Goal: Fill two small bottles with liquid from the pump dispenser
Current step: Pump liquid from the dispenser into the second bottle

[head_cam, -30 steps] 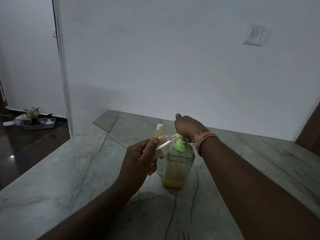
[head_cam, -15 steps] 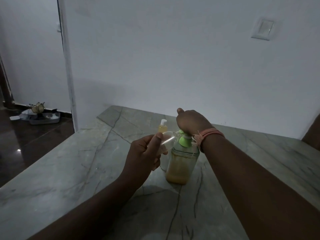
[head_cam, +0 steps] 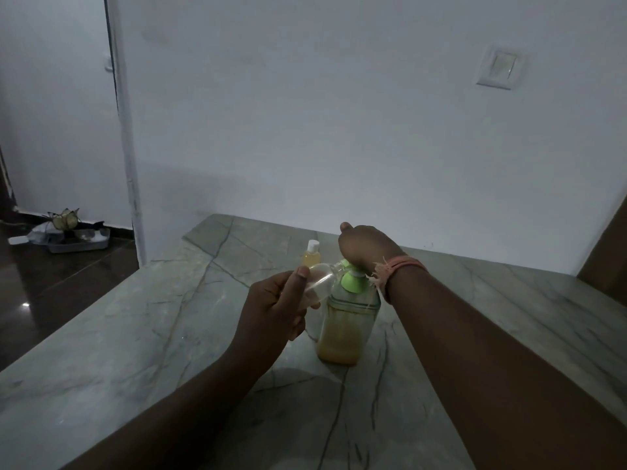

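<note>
A clear pump dispenser (head_cam: 346, 329) with a green pump top and amber liquid in its lower half stands on the marble table (head_cam: 142, 334). My right hand (head_cam: 364, 245) rests on the pump head from above; its fingers are hidden. My left hand (head_cam: 271, 310) grips a small clear bottle (head_cam: 319, 281), tilted with its mouth at the green spout. Behind them stands a second small bottle (head_cam: 311, 256) with yellow liquid and a white cap.
A white wall runs along the table's far edge, with a light switch (head_cam: 500, 70) high on the right. Left of the table a dark floor drops away, with a tray of clutter (head_cam: 73, 237) by a doorway. A brown edge (head_cam: 607, 252) shows at far right.
The view has shifted a little between frames. Both hands keep the same hold at the dispenser, the small bottle still at the spout.
</note>
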